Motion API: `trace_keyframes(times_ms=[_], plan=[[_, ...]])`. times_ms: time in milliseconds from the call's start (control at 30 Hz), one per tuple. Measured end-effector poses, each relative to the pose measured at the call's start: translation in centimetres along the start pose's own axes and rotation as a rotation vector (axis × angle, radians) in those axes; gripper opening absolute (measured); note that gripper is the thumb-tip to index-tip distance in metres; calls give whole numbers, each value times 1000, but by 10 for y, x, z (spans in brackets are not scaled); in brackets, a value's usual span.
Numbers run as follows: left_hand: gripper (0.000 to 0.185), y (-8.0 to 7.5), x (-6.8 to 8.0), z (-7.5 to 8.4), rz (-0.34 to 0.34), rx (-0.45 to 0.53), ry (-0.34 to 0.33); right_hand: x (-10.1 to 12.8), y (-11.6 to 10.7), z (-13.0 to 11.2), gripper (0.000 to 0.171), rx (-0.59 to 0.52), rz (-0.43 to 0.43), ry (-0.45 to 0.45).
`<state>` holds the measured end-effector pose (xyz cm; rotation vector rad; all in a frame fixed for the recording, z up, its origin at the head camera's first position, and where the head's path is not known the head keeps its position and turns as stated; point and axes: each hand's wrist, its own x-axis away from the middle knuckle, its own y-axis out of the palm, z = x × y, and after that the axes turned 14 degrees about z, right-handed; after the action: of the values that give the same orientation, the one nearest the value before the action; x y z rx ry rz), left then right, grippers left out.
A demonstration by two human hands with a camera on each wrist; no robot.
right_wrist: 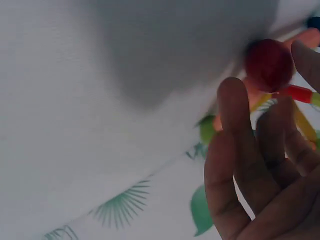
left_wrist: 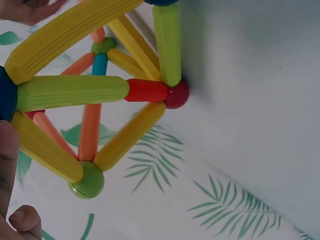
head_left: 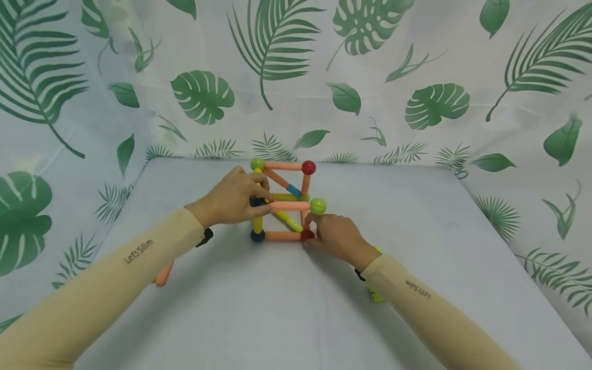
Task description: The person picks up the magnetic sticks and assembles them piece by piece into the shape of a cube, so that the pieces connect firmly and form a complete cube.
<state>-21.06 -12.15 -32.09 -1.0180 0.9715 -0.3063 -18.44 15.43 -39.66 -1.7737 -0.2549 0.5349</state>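
A cube-like frame of coloured sticks and balls (head_left: 290,197) stands on the middle of the table (head_left: 277,308). My left hand (head_left: 261,199) grips its near upper-left corner, fingers curled round a dark blue ball (head_left: 255,202) where an orange stick (head_left: 290,205) runs to a green ball (head_left: 318,206). My right hand (head_left: 309,232) pinches the near lower-right red ball (head_left: 306,235). In the right wrist view that red ball (right_wrist: 268,64) sits between my fingertips (right_wrist: 232,107). The left wrist view shows the frame (left_wrist: 90,90) close up, with my fingers (left_wrist: 7,150) at the left edge.
A loose orange stick (head_left: 163,275) lies partly hidden under my left forearm. A yellow-green piece (head_left: 375,295) shows beneath my right forearm. A leaf-print cloth (head_left: 296,77) hangs behind and beside the table.
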Motion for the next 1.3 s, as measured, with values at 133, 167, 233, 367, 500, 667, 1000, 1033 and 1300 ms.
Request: trace_keyframes(times_ms=[133, 167, 233, 367, 500, 667, 1000, 1033, 1300], plan=[[23, 0, 1, -6, -3, -3, 5, 4, -8, -23, 29, 24, -3, -1], [23, -1, 1, -7, -3, -3, 8, 5, -9, -30, 30, 10, -19, -30], [22, -1, 1, -8, 1, -6, 15, 8, -8, -47, 29, -50, -73, -135], [23, -2, 1, -9, 0, -11, 17, 13, 4, -85, 18, -136, -199, -391], [23, -2, 3, -10, -6, -12, 8, 13, 20, -120, 32, -126, -245, -564], [24, -2, 4, -11, -8, -3, 10, 6, 37, -150, 53, -94, -292, -662], [25, -1, 2, -12, -3, 1, 24, -16, 60, -197, 68, 66, -286, -754], [24, -1, 1, -12, -2, 2, 25, -18, 60, -201, 68, 65, -295, -751], [22, -2, 0, -12, -6, 4, 17, -32, 67, -215, 66, 91, -274, -765]])
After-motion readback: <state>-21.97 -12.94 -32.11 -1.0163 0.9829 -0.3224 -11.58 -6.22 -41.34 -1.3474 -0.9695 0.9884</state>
